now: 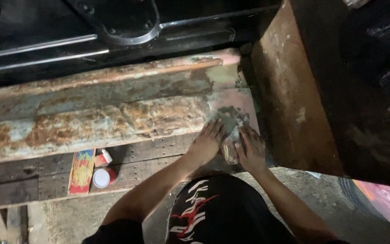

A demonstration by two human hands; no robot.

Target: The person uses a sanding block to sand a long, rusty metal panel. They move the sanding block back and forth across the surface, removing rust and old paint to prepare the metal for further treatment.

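Both hands press against the lower corner of a rusted metal sill panel, where the flaking rust gives way to a patch of grey-green filler. The left hand lies flat with its fingers stretched out and close together, their tips on the edge of the patch. The right hand sits just beside it, fingers curled loosely over a small pale object wedged between the two hands (what it is cannot be made out, nor how firmly it is gripped). The filler lies directly above the fingertips of both hands, touching them.

Well to the left of the left fingers, on the dark wooden planks below the panel, stand a small red tin with a white lid, a small white-capped bottle just above it, and a flat red and yellow packet beside them. To the right of the right fingers rises a brown, rust-stained vertical panel. Below the hands shows the person's black garment with white and red print.
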